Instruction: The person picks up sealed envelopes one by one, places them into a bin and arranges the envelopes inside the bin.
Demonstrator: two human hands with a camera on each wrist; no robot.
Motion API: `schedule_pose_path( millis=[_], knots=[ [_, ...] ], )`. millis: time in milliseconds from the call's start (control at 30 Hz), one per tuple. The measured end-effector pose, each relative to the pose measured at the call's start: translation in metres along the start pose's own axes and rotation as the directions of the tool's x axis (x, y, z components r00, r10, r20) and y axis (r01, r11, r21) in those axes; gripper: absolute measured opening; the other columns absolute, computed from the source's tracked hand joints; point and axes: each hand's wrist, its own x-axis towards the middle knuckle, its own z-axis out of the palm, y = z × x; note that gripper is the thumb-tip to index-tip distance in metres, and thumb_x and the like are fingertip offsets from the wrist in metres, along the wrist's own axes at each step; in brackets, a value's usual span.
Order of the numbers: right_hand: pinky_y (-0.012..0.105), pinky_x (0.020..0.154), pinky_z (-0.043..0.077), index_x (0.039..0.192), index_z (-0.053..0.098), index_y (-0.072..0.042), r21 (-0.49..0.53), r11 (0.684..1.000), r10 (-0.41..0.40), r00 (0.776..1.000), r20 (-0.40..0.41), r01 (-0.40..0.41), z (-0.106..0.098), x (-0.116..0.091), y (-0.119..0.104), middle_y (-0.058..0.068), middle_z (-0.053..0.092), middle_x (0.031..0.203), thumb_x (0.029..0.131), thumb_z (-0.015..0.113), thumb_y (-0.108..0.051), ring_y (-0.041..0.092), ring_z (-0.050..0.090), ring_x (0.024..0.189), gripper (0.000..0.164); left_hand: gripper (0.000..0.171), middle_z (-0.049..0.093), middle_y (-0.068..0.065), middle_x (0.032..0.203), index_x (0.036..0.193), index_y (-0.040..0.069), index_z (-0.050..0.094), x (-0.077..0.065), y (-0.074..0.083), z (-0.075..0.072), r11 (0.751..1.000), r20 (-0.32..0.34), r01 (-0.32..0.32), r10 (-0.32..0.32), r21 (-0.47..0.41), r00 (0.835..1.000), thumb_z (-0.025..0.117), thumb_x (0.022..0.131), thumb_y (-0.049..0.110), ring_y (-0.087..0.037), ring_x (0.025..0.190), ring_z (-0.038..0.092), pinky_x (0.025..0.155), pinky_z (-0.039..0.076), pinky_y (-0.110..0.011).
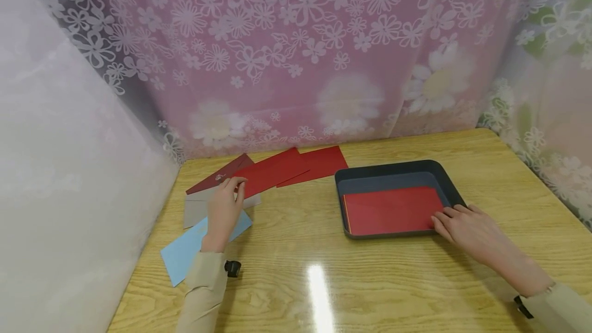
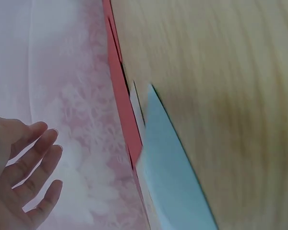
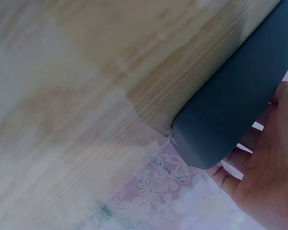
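My left hand (image 1: 224, 212) hovers over the overlapping envelopes at the left, holding nothing, its fingers loosely bent. Below it lie a light blue envelope (image 1: 180, 253), a grey envelope (image 1: 194, 209) and a dark maroon envelope (image 1: 222, 172) with a pale mark. Beyond the fingers, a red envelope (image 1: 273, 171) overlaps another red envelope (image 1: 321, 166). My right hand (image 1: 474, 233) holds the front right corner of a dark tray (image 1: 386, 171), fingers bent over its rim (image 3: 225, 108). In the tray lies a red envelope (image 1: 393, 212), with a yellowish edge at its left end.
Everything stands on a wood-grain table (image 1: 287, 245). A pink flowered curtain (image 1: 287, 66) hangs along the back edge, with pale sheeting (image 1: 83, 168) at the left and a flowered cloth (image 1: 555, 117) at the right.
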Motion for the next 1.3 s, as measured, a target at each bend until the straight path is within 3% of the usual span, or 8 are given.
schedule_pose_path(
  millis=[133,300,600,767,833,1067,1300],
  knots=[
    [0.049,0.07,0.054,0.096,0.076,-0.007,0.003,1.0,0.013,1.0,0.023,-0.013,-0.001,-0.001,0.0,0.006,0.07,0.089,0.11,0.036,-0.043,0.03,0.065,0.079,0.055,0.016,0.071,-0.011,0.096,0.111,0.004,0.073,-0.01,-0.018,-0.007,0.998,0.021,0.06,-0.06,0.008,0.998,0.066,0.1,0.013,-0.028,0.079,0.069,0.052,0.052,-0.039],
    [0.049,0.07,0.054,0.097,0.076,-0.007,0.002,1.0,0.004,1.0,0.026,-0.004,0.0,-0.001,0.001,0.007,0.07,0.089,0.111,0.024,-0.047,0.031,0.065,0.079,0.067,0.014,0.071,-0.014,0.1,0.108,0.002,0.073,-0.02,-0.037,-0.015,0.991,0.087,0.136,-0.136,0.004,0.987,0.068,0.098,0.01,-0.032,0.088,0.069,0.07,0.057,-0.045],
    [0.046,0.065,0.053,0.095,0.076,-0.006,0.004,1.0,-0.017,1.0,-0.026,0.017,0.0,0.0,0.001,0.006,0.07,0.086,0.112,0.018,-0.047,0.029,0.063,0.075,0.073,0.023,0.067,-0.019,0.109,0.113,0.002,0.073,-0.031,-0.056,-0.03,0.965,0.257,0.244,-0.261,0.095,0.931,0.072,0.096,0.017,-0.035,0.097,0.065,0.081,0.055,-0.05],
    [0.046,0.066,0.053,0.094,0.076,-0.007,0.006,1.0,0.001,1.0,-0.014,-0.001,0.0,-0.001,0.001,0.006,0.07,0.086,0.11,0.035,-0.043,0.029,0.064,0.076,0.058,0.029,0.066,-0.02,0.11,0.114,0.001,0.071,-0.038,-0.065,-0.039,0.951,0.331,0.272,-0.305,0.144,0.893,0.076,0.093,0.021,-0.035,0.099,0.063,0.082,0.053,-0.051],
    [0.045,0.065,0.053,0.095,0.076,-0.006,0.006,1.0,-0.002,1.0,-0.018,0.002,0.001,-0.001,0.001,0.006,0.07,0.086,0.11,0.035,-0.043,0.028,0.064,0.076,0.057,0.032,0.066,-0.02,0.107,0.112,0.0,0.071,-0.04,-0.068,-0.042,0.948,0.352,0.276,-0.315,0.156,0.882,0.079,0.09,0.022,-0.034,0.097,0.062,0.081,0.053,-0.051],
    [0.044,0.063,0.052,0.094,0.075,-0.007,-0.02,0.999,-0.031,0.999,-0.015,0.031,0.002,-0.001,0.002,0.005,0.068,0.084,0.11,0.003,-0.049,0.028,0.061,0.073,0.085,0.042,0.063,-0.02,0.101,0.108,-0.001,0.067,-0.047,-0.073,-0.046,0.935,0.387,0.303,-0.352,0.182,0.852,0.085,0.083,0.028,-0.035,0.09,0.06,0.077,0.051,-0.052],
    [0.044,0.065,0.053,0.096,0.075,-0.006,-0.04,0.998,-0.04,0.999,0.01,0.041,0.001,-0.001,0.002,0.007,0.069,0.087,0.107,-0.004,-0.047,0.029,0.062,0.076,0.09,0.053,0.064,-0.021,0.1,0.106,-0.002,0.062,-0.048,-0.075,-0.046,0.934,0.421,0.314,-0.356,0.169,0.834,0.088,0.078,0.035,-0.035,0.089,0.061,0.077,0.051,-0.052]
  ],
)
